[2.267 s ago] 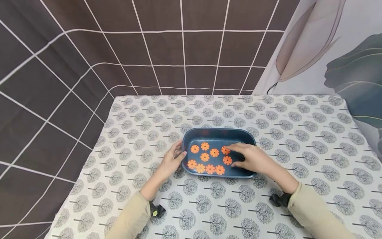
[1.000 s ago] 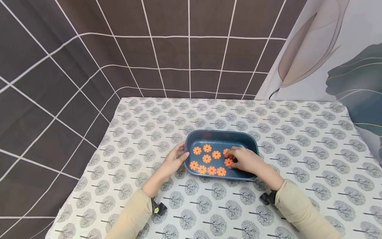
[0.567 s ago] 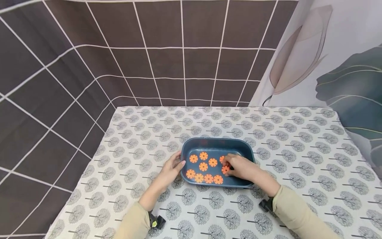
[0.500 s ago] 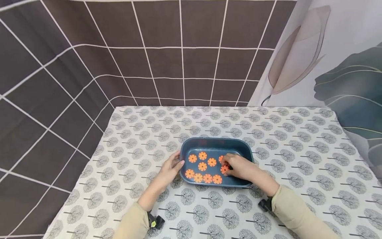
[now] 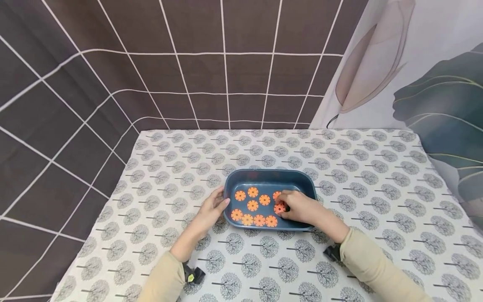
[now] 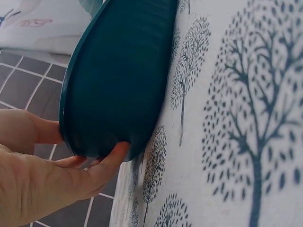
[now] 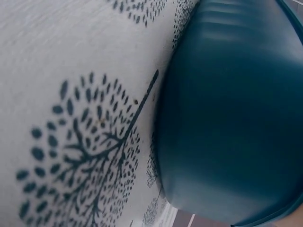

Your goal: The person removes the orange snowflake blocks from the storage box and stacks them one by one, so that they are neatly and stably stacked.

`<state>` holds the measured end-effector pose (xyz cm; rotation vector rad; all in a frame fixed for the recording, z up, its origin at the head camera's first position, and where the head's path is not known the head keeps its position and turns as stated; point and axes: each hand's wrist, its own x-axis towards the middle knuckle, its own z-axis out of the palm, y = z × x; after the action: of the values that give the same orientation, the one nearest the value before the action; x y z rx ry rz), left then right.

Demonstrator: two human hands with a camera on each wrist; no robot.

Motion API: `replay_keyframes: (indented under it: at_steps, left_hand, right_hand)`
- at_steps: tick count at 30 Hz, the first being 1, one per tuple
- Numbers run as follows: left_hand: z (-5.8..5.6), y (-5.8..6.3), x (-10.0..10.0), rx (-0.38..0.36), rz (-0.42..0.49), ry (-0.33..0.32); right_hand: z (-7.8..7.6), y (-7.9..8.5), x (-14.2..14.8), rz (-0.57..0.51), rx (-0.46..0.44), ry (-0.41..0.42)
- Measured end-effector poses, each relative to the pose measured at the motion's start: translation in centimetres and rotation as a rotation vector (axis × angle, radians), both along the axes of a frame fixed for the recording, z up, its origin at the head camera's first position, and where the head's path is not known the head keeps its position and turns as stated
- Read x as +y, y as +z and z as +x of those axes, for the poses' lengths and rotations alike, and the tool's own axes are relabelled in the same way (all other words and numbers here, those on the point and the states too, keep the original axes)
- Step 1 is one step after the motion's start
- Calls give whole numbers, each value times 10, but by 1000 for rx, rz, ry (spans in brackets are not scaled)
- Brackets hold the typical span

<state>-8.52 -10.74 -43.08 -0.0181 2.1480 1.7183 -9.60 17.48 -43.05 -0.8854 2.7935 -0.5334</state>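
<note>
A dark blue oblong tub stands on the table with several orange notched discs flat on its floor. My left hand grips the tub's left end; in the left wrist view its thumb is at the rim and its fingers lie against the outer wall. My right hand reaches inside over the right part, fingers curled, pinching one notched disc between thumb and fingertips. Another disc just behind is partly covered by those fingers. The right wrist view shows mostly the tub's outer wall.
A white cloth printed with grey trees covers the table. Behind and to the left hangs a dark curtain with a white grid. A pale curtain with leaf shapes hangs at the back right. Black straps sit on both wrists.
My right hand has come down to the discs from spread fingers, its thumb and fingertips closing around one. The left hand keeps its hold on the tub. The head view has shifted slightly.
</note>
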Motion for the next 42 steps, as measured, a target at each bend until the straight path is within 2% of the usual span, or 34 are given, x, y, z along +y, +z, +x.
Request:
replay_keyframes:
  at_steps: [7,14,19,25,35,42]
  left_hand:
    - [0,1,-1,-6,7,-13]
    - [4,1,1,-22,56,-17]
    - [5,-1,0,-24,55,-14]
    - [4,-1,-1,-18,52,-28]
    - [4,1,-2,-14,31,-19]
    - [1,1,1,-11,36,-6]
  right_hand:
    - [-1,3,3,-6,19,-1]
    - [2,5,10,-114,27,31]
    - [7,8,10,-158,21,65]
    - [10,16,20,-229,123,85]
    - [23,27,44,-319,229,-76]
    - [29,25,72,-398,377,-86]
